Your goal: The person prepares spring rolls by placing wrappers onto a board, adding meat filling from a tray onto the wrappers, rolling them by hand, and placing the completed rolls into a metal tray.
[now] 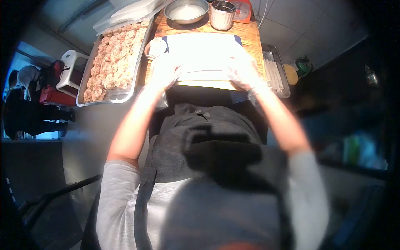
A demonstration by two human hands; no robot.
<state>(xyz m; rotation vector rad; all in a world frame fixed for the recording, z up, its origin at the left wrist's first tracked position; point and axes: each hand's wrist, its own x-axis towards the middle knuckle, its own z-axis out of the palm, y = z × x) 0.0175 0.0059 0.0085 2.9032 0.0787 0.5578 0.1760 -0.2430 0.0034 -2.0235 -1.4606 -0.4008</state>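
A bright white board with dark blue corners (204, 52) lies on the wooden table (164, 28), its surface washed out by glare. My left hand (164, 71) is at the board's near left corner, and my right hand (243, 71) is at its near right corner. Both seem to wear thin clear gloves. Overexposure blurs the fingers, so whether they grip the board's edge is unclear. Close to my left hand stands a small round container (155, 48). Between the hands, a thin line runs along the board's near edge.
A metal tray (121, 99) of lumpy pale food is at the left, with plastic lids (127, 14) behind. Behind the board are a metal bowl (186, 21), a ribbed cup (222, 18) and a red scale (242, 11). Another tray (285, 88) holds white sticks. A person (31, 102) stands far left.
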